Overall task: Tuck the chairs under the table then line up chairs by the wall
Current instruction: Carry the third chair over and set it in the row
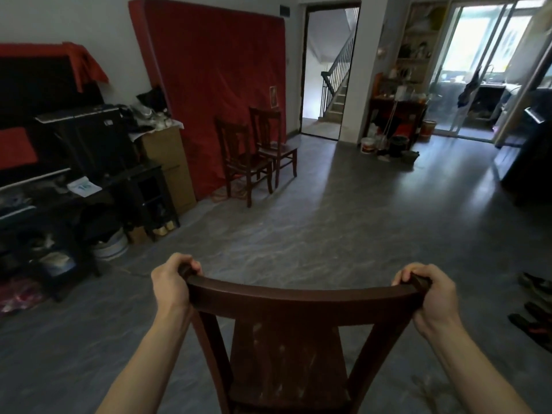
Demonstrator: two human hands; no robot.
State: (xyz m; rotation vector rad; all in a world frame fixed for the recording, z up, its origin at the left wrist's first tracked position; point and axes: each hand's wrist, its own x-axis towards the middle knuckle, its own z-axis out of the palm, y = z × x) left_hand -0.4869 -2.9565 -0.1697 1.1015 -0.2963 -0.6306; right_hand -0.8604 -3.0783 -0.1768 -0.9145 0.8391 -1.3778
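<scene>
A dark wooden chair (286, 333) is right in front of me, its back toward me, seat facing away. My left hand (173, 282) grips the left end of its curved top rail, and my right hand (430, 294) grips the right end. Across the room two matching dark chairs stand side by side against a red mattress (209, 70) leaning on the wall: the nearer chair (242, 162) on the left and the farther chair (273, 141) on the right, seats facing into the room. The held chair's legs are out of view.
Cluttered dark shelves and a piano-like unit (59, 150) line the left wall, with a cardboard box (167, 165) beside the mattress. Grey floor (343, 222) stretches ahead. A doorway (328, 73) shows stairs. Buckets (388, 146) sit at the back, shoes (534, 309) lie at right.
</scene>
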